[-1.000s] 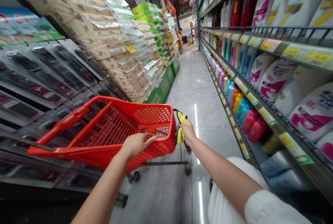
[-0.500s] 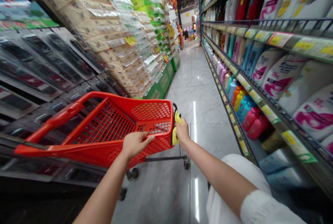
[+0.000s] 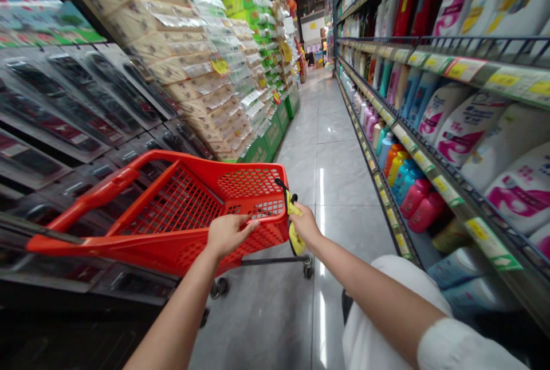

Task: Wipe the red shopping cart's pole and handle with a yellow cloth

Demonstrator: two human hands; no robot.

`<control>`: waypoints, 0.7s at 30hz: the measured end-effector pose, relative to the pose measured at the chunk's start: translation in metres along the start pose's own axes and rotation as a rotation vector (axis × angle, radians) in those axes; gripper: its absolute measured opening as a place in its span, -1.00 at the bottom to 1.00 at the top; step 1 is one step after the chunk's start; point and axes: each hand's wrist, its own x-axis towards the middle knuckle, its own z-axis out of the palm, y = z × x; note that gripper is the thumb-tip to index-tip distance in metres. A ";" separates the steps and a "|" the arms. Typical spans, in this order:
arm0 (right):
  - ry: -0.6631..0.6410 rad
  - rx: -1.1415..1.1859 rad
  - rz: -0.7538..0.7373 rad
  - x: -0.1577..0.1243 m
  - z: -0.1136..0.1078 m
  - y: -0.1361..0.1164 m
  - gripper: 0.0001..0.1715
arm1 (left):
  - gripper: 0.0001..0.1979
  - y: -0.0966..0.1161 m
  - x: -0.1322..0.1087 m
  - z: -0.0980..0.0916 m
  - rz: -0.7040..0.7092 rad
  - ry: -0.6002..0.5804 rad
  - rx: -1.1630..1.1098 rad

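Note:
A red plastic shopping cart (image 3: 167, 244) stands in the aisle with its narrow end toward the right. My left hand (image 3: 230, 235) grips the near side of its top rim, with the fingers over the edge and the thumb lying along it. In my right hand (image 3: 306, 227) is a yellow cloth with black edging (image 3: 296, 241), bunched in the fingers against the outside of the cart's end wall. A black strip of the cloth sticks up over the rim. The part under my palm is hidden. Inside, the latticed basket holds nothing that I can see.
Shelves of shampoo and lotion bottles (image 3: 470, 126) run along the right, close to my knee. Stacked tissue packs (image 3: 206, 72) line the left, beside a rack of blister-packed goods (image 3: 64, 101). Grey floor tiles (image 3: 339, 164) stretch down the aisle between them.
My right hand and the cloth have moved slightly right and down, and the cloth's black edge now lies over the rim. My left hand has shifted slightly right, still on the cart.

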 end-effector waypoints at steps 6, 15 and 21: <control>0.006 0.064 0.083 0.041 -0.003 -0.019 -0.78 | -0.36 0.005 -0.013 0.003 0.000 -0.003 -0.014; 0.092 -0.175 -0.076 -0.014 -0.016 -0.005 -0.68 | -0.34 0.026 0.005 -0.002 -0.090 0.015 -0.050; 0.171 -0.071 0.008 0.001 -0.008 -0.017 -0.79 | -0.30 0.051 0.014 -0.009 -0.132 0.047 -0.078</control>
